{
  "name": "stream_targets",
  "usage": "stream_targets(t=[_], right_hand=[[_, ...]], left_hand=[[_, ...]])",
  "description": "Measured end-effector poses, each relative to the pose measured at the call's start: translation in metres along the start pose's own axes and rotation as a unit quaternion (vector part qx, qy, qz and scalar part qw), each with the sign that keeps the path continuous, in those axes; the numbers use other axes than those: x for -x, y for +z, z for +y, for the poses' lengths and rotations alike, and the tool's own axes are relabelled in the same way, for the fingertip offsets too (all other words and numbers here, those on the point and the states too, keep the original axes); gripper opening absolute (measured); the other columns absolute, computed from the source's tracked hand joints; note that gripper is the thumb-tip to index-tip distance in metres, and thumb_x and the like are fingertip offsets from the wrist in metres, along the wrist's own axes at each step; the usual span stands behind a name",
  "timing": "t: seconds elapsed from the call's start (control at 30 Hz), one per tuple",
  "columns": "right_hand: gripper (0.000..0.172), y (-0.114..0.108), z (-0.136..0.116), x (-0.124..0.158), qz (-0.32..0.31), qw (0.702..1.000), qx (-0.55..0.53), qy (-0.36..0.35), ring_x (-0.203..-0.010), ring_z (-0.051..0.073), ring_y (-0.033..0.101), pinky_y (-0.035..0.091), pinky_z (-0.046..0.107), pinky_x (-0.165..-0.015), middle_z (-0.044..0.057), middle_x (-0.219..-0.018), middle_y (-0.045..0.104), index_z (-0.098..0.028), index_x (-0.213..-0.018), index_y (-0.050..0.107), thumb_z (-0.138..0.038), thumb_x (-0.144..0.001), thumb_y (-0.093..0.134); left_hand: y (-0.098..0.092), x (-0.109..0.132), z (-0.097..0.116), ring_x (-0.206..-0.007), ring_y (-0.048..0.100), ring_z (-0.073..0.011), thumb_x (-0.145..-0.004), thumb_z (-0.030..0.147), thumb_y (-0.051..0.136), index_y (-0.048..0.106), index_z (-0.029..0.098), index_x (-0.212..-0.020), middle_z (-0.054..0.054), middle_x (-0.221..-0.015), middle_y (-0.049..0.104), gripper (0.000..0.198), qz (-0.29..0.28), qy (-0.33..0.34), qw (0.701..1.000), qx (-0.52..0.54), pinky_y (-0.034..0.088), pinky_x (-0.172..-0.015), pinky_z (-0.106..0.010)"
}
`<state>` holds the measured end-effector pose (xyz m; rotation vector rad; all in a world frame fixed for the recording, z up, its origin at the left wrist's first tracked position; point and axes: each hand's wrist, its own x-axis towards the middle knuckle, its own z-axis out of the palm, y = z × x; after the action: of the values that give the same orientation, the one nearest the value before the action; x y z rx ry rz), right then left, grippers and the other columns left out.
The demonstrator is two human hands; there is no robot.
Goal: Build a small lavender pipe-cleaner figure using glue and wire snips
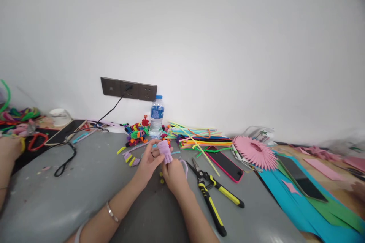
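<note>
A lilac pipe-cleaner piece (163, 148), coiled at the top with short prongs below, is between my two hands above the grey table mat. My left hand (150, 160) pinches it from the left side with thumb and fingers. From below, my right hand (174, 174) closes round its lower end. A lilac strand (185, 169) loops out beside the right hand. Close by on the left lie small yellow and lilac coils (131, 159), and small yellow bits (161, 178) sit under the hands. Yellow-and-black pruning shears (209, 186) lie with blades apart right of my right hand.
A water bottle (156, 115) stands by the wall beside colourful pipe-cleaner figures (137, 133). Behind the shears are bundled pipe cleaners (196, 136) and a pink-edged phone (226, 165). A black cable (71, 155) crosses the left. Another person's hand (13, 148) is at far left, near red scissors (38, 141).
</note>
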<state>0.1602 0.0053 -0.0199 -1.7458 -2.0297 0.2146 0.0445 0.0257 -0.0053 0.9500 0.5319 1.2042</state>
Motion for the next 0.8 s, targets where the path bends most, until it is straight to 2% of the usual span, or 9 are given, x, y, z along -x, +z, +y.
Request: stream_targets(t=[0.23,0.4,0.57,0.8], right_hand=[[0.026,0.003,-0.009,0.003,-0.019,0.998,-0.058,-0.017,-0.064,0.018,0.067,0.033,0.025,-0.053,0.013,-0.079,0.074,-0.011,-0.094,0.067,-0.021,-0.097,0.043],[0.020,0.001,-0.011,0.003,-0.030,0.995,-0.063,-0.073,-0.072,0.020,0.068,0.039,0.026,-0.060,0.014,-0.086,0.074,-0.012,-0.100,0.064,-0.017,-0.095,0.046],[0.021,0.000,-0.011,0.005,-0.018,0.992,-0.063,-0.104,-0.065,0.019,0.066,0.037,0.026,-0.058,0.012,-0.082,0.074,-0.013,-0.103,0.063,-0.015,-0.096,0.043],[0.024,-0.008,-0.013,0.006,0.021,0.986,-0.087,-0.143,-0.063,0.019,0.062,0.034,0.025,-0.057,0.009,-0.076,0.070,-0.014,-0.097,0.063,-0.014,-0.096,0.039]], left_hand=[[-0.001,0.001,-0.002,-0.113,0.068,-0.0265,-0.077,0.030,0.076,0.047,0.026,-0.112,-0.007,-0.104,0.077,0.045,0.003,0.012,1.000,-0.001,0.045,-0.105,-0.042],[-0.001,0.002,-0.002,-0.102,0.071,-0.0229,-0.077,0.029,0.075,0.045,0.025,-0.113,-0.004,-0.097,0.076,0.047,0.047,0.036,0.997,-0.054,0.049,-0.095,-0.035],[-0.004,0.000,-0.002,-0.093,0.071,-0.0190,-0.080,0.028,0.073,0.043,0.025,-0.116,-0.004,-0.097,0.075,0.047,0.064,0.060,0.993,-0.084,0.050,-0.088,-0.030],[-0.012,-0.003,-0.005,-0.086,0.070,-0.0172,-0.081,0.029,0.072,0.043,0.024,-0.119,-0.005,-0.094,0.075,0.048,0.089,0.081,0.987,-0.107,0.051,-0.082,-0.028]])
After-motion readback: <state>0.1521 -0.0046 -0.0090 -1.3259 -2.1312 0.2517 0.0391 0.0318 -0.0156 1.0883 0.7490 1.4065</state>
